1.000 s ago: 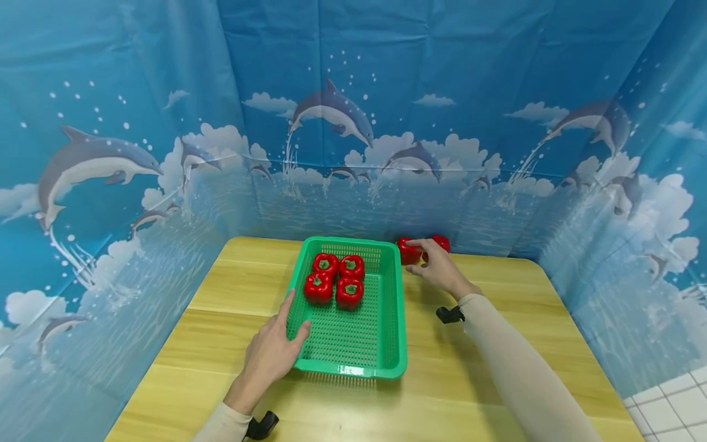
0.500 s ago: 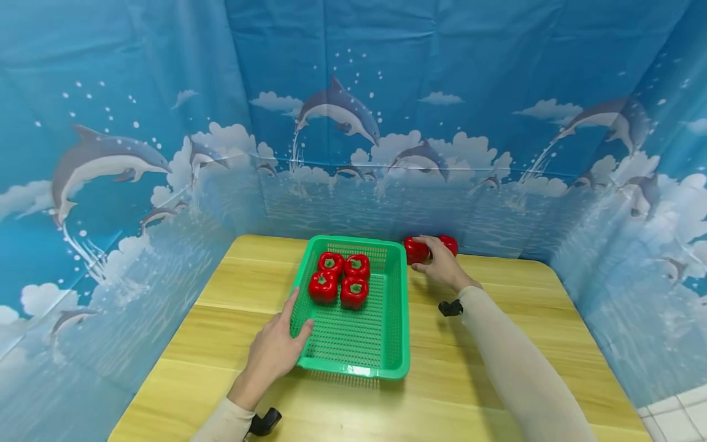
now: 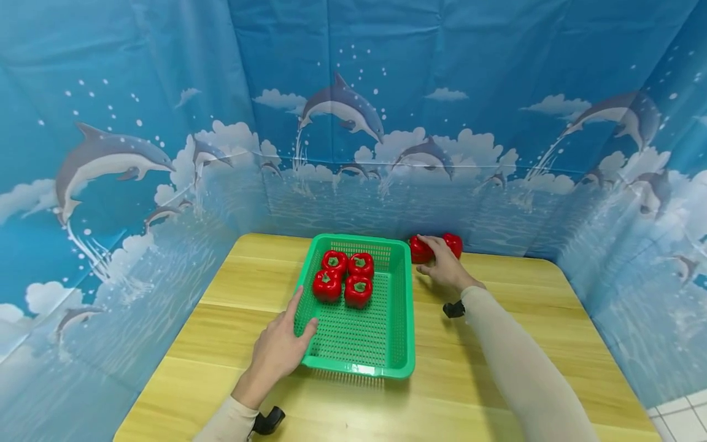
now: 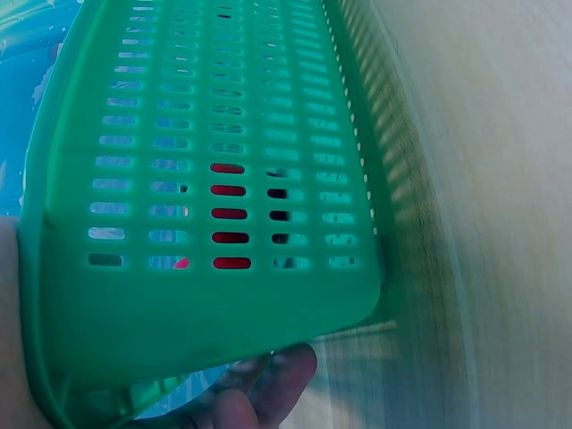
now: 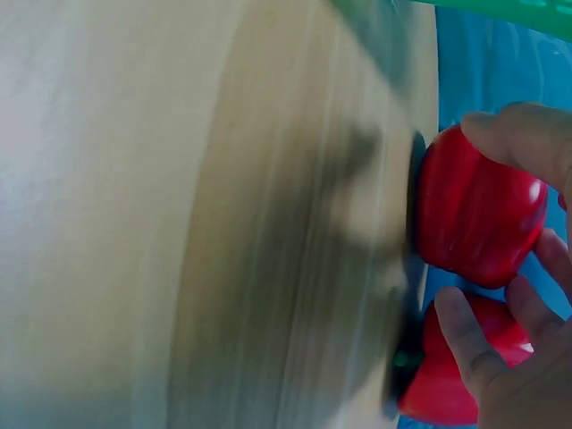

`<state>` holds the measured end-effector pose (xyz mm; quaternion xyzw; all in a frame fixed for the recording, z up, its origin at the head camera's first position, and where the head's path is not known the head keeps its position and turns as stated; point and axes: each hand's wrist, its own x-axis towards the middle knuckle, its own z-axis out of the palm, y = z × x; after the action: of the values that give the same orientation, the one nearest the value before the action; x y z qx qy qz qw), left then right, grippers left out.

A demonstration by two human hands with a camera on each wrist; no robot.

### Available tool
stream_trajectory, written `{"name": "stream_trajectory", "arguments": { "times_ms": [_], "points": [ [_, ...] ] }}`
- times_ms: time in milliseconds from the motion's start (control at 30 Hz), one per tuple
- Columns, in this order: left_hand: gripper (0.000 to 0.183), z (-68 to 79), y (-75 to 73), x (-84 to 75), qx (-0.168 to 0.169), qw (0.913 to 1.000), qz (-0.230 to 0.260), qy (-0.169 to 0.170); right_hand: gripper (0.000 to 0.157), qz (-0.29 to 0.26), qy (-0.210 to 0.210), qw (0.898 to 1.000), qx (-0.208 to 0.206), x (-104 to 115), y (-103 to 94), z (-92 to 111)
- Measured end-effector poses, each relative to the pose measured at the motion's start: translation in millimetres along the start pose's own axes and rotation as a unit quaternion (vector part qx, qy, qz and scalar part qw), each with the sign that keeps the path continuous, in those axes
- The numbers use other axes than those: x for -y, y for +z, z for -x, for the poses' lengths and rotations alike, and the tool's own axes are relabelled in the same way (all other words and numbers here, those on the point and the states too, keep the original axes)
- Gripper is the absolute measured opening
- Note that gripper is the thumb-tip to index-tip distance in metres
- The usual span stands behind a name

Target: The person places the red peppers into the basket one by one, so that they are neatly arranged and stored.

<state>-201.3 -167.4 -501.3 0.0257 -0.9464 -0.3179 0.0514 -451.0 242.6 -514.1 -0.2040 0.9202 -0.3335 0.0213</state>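
Observation:
My right hand is at the back of the table, right of the green basket. Its spread thumb and fingers reach round a red bell pepper. In the right wrist view that pepper has one fingertip on its upper edge and other fingers by its lower side. A second red bell pepper sits right against it, partly behind fingers. My left hand holds the basket's left side near the front corner, thumb inside, index finger along the rim. The left wrist view shows curled fingertips by the basket wall.
Several red bell peppers stand grouped at the back left of the basket, stems up. The wooden table meets a blue dolphin-print curtain behind the peppers.
My right hand has come in closer round the left pepper of the back pair. The left hand keeps its place on the basket. The whole head view has shifted slightly.

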Motion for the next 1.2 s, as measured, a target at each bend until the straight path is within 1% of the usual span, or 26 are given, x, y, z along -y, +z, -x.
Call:
{"name": "stream_trajectory", "arguments": {
  "times_ms": [67,267,533,667,933,1200],
  "points": [
    [0.089,-0.2,0.2,-0.7,0.0,1.0,-0.001,0.001,0.091,0.001,-0.001,1.0,-0.007,-2,0.8,2],
    [0.089,0.6,-0.6,-1.2,0.0,1.0,-0.003,-0.001,0.089,0.011,-0.008,1.0,-0.02,-1,3.3,10],
    [0.088,0.8,-2.5,-1.1,-0.004,0.9999,-0.016,0.003,0.078,0.025,-0.012,0.999,-0.039,1,4.3,20],
    [0.088,0.8,-1.9,-2.6,-0.001,0.9999,-0.012,0.001,0.073,0.024,-0.013,0.999,-0.043,0,1.9,25],
    [0.09,0.3,-2.5,-3.7,0.003,1.0,-0.007,0.0,0.069,0.03,-0.012,0.998,-0.046,-2,-2.2,32],
    [0.09,-0.6,-3.2,-2.6,0.006,0.9999,-0.011,0.002,0.067,0.029,0.007,0.998,-0.046,-2,-3.0,38]
  ]
}}
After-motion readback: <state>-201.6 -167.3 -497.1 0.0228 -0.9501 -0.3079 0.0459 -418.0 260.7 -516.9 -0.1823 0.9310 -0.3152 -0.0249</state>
